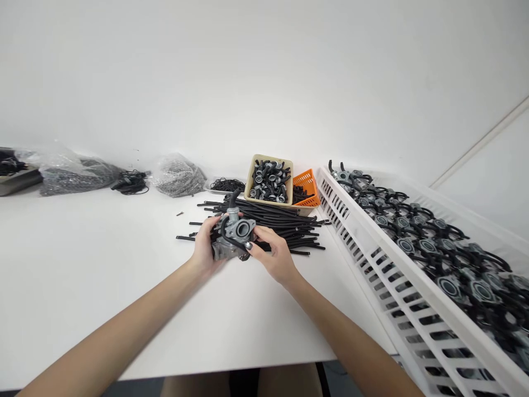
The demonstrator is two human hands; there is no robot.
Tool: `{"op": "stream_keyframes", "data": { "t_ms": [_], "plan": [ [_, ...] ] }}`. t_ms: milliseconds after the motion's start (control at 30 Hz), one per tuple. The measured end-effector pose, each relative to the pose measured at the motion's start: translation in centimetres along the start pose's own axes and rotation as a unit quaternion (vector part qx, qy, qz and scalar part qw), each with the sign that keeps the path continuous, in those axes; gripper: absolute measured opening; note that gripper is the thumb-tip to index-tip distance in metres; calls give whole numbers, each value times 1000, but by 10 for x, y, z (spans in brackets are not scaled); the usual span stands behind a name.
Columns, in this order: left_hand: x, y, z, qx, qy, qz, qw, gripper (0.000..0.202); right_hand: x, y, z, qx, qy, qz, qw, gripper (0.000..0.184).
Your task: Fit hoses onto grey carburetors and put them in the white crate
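Being cradled between both bare hands, a motorcycle carburetor (233,234) is held over the white worktable (82,275), its round intake flange (246,229) turned up and toward the right hand. The left hand (204,248) is clamped around the carburetor's left side, and the right hand (273,256) is closed on its right side, with the fingertips (249,245) pressed near a looped black rubber hose (231,241). The carburetor's long axis is seen tilted across the gap between the hands. Just beyond, a spread bundle of black rubber tubes (281,223) is lying nearer the right hand. Farther back, a beige tray of metal fittings (268,157) and an orange basket (308,179) are placed, with a white slotted crate (372,242) of carburetors (425,237) alongside on the right.
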State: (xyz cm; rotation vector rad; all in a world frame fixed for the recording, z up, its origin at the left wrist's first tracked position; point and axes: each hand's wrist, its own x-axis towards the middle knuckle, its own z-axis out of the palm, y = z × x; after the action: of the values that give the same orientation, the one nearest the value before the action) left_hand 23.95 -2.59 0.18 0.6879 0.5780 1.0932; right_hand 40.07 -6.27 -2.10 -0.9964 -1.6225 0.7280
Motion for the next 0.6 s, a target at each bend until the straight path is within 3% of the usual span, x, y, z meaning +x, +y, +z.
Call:
{"op": "stream_keyframes", "data": {
  "t_ms": [267,433,600],
  "plan": [
    [3,4,-5,-25,-71,-32,997,49,0,4,3,64,-16,-45,997,37],
    [3,5,-7,-32,-74,-37,996,50,-1,2,3,66,-17,-53,996,36],
    [2,3,-2,-10,-34,-15,999,46,0,-1,2,45,-19,-44,998,35]
  ]
}}
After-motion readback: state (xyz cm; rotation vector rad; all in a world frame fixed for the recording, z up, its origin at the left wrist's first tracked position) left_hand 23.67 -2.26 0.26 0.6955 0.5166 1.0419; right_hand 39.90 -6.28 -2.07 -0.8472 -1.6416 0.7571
